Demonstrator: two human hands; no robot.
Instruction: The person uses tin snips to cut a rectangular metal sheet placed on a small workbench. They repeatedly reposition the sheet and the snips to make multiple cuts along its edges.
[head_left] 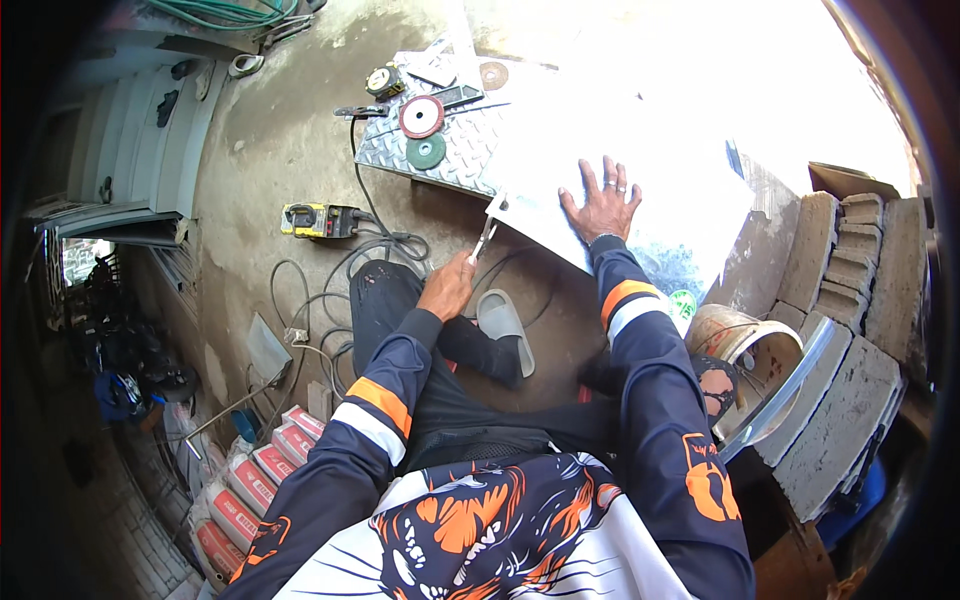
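Note:
My right hand [603, 203] lies flat with fingers spread on a large, shiny metal sheet [665, 255], a ring on one finger. Strong light washes out much of the sheet. My left hand [447, 287] is closed round a slim, pale metal plier-like tool [484, 240]; its exact kind is hard to make out. The tool's head meets the sheet's near left corner. Beyond it, a tread-patterned metal plate [470, 160] bears a green grinding disc [426, 151], a red-and-white disc [421, 117] and a tape measure [384, 81].
A yellow-and-black power unit [318, 221] stands on the floor at left, its cables [372, 247] looping near my legs. A dirty bucket [775, 345] and concrete blocks [845, 405] flank my right side. Stacked red-and-white packages [232, 515] lie at lower left.

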